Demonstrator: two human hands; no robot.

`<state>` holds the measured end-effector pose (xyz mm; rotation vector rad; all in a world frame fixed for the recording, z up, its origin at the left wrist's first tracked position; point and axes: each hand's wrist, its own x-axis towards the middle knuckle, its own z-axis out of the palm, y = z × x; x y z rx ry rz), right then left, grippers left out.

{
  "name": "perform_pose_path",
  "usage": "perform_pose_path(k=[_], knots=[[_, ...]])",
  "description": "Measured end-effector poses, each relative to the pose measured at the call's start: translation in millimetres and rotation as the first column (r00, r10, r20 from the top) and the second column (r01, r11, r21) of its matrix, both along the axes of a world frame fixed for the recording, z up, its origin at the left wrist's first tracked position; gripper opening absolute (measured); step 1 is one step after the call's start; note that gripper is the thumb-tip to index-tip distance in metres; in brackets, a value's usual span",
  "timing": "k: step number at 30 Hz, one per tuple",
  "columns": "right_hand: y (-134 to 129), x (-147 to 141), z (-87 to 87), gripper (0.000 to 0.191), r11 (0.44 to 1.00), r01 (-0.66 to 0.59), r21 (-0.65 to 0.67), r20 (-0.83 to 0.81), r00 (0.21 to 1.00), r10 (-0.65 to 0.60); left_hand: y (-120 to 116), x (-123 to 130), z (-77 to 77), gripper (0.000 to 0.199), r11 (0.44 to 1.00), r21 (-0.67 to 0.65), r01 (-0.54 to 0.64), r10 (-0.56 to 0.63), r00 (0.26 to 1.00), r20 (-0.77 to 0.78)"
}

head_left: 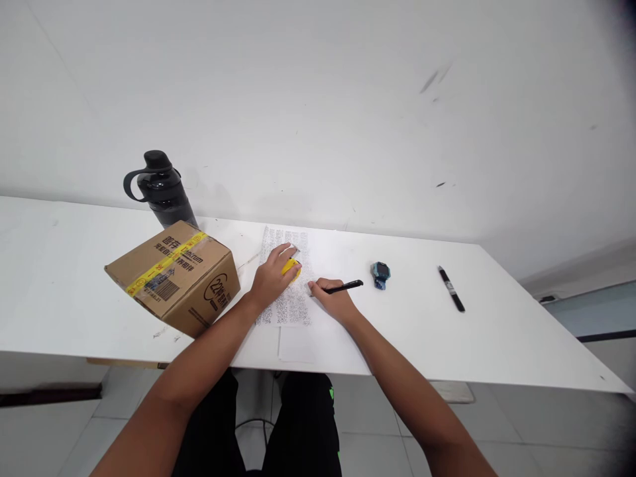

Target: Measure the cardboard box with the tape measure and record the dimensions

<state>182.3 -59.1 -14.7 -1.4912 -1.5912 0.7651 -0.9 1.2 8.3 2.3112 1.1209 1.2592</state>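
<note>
White desk (417, 338); yellow object (289, 266), identity unclear, partly behind left fingers (278, 253).

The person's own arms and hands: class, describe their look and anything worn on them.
No sleeves show on the left arm or right arm. The left hand and right hand wear no gloves, and no watch or band shows at either wrist.

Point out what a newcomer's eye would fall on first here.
Probably the cardboard box with its bright yellow tape, on the left of the white table, with a dark bottle behind it. Next, near the middle, the densely marked paper, where the left hand covers part of a yellow object and the right hand holds a black pen.
</note>
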Motion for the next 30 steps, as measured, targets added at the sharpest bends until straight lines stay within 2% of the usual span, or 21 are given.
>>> perform_pose_path(k=[5, 10, 24, 30], knots=[[-1.5, -0.6, 2.7, 0.043, 0.993, 0.110, 0.045, -0.051, 0.993, -0.108, 1.3, 0.8, -1.7, 0.040, 0.999, 0.009, 0.044, -0.044, 0.999, -0.001], [-2.2, -1.4, 7.2, 0.039, 0.998, 0.051, -0.025, -0.038, 0.998, -0.052, 2.2, 0.9, -1.6, 0.039, 0.999, -0.007, 0.036, -0.036, 0.999, 0.004], [-2.3, -0.7, -0.6, 0.043, 0.984, 0.168, 0.056, -0.059, 0.985, -0.164, 0.7, -0.4, 0.6, 0.033, 0.995, -0.091, 0.034, -0.033, 0.999, 0.007], [-3.9, -1.5, 2.3, 0.042, 0.993, 0.111, 0.034, -0.046, 0.993, -0.109, 0.8, 1.4, 0.3, 0.027, 0.999, -0.052, -0.003, 0.005, 0.999, 0.043]])
